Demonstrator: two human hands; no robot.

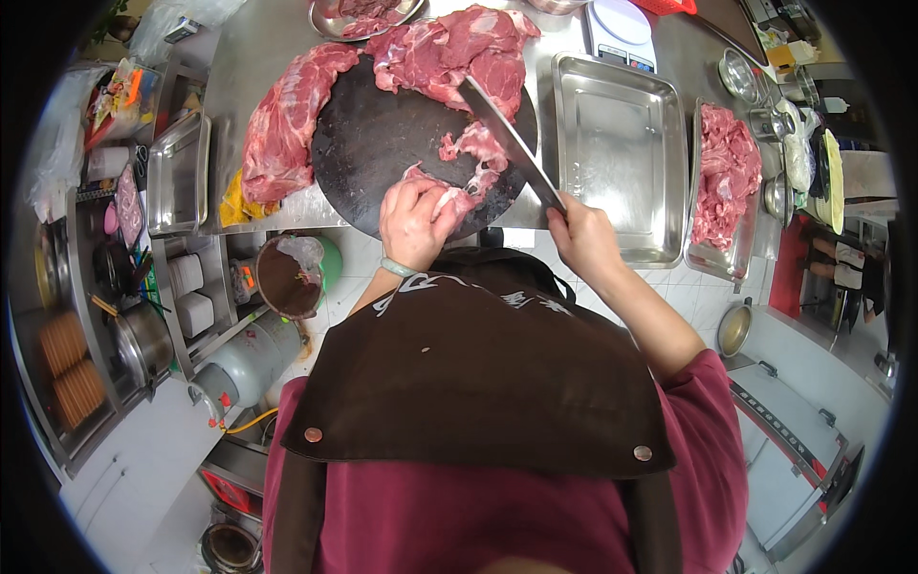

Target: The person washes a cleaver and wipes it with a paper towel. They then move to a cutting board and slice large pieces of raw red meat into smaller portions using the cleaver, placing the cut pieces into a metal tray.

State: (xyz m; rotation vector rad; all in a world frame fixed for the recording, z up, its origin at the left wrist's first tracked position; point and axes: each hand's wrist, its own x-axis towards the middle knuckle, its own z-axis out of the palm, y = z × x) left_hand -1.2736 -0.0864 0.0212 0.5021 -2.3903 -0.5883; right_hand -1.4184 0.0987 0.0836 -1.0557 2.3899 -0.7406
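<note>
My left hand (416, 219) grips the near end of a strip of pale, fatty meat trimming (484, 147) on the round, dark chopping board (387, 136). In my right hand (584, 233) is a cleaver (510, 140), its long blade slanting up and left over the board's right side. The blade crosses above the trimming, and whether it touches is unclear. Beyond it, a large cut of raw red meat (459, 50) covers the board's far edge. Another long piece of raw meat (290, 122) lies along the left edge of the board.
Right of the board is a steel tray (624, 251), then a second tray holding cut meat (724, 176). A kitchen scale (620, 32) and a metal dish of meat (331, 32) stand farther back. A yellow cloth (240, 204) lies under the left meat. Below left are a lined bin (287, 276) and a gas cylinder (251, 366).
</note>
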